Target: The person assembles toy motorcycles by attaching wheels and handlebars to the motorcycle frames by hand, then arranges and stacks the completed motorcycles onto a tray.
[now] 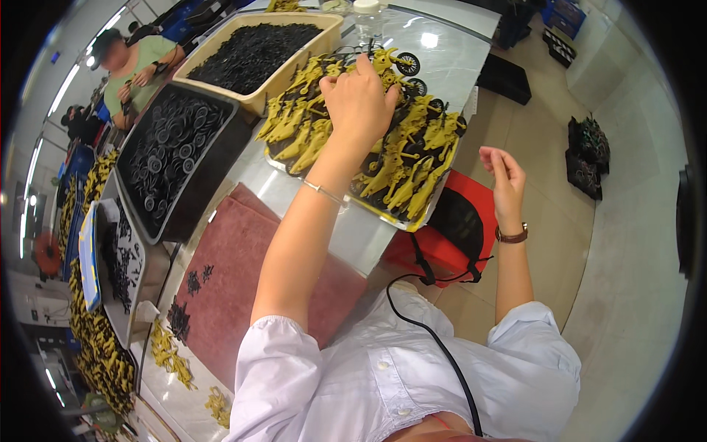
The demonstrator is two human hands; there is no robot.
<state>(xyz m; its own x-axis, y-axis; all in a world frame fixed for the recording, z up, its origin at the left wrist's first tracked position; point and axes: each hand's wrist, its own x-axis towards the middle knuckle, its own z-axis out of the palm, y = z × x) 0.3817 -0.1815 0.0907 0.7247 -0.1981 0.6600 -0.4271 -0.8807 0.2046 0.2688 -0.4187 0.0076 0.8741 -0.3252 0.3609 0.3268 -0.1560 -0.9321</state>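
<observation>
My left hand (359, 103) reaches over a tray (401, 222) piled with yellow and black toy motorcycles (416, 180). Its index finger points away and the thumb stands apart from it; I see nothing held. Just beyond the fingertips lies a toy motorcycle with a black spoked wheel (407, 64); whether I touch it cannot be told. My right hand (507, 184) is raised off to the right of the tray, over the floor. Its fingers are bent and drawn together, with no object showing between them.
Left of the tray stand a cream bin (335, 33) of small black parts and a black bin (239, 136) of black wheel rings. A dark red mat (243, 272) carries small black pieces. Yellow parts (169, 353) lie nearby. A red stool (471, 195) holds a black bag. A co-worker (140, 66) sits far left.
</observation>
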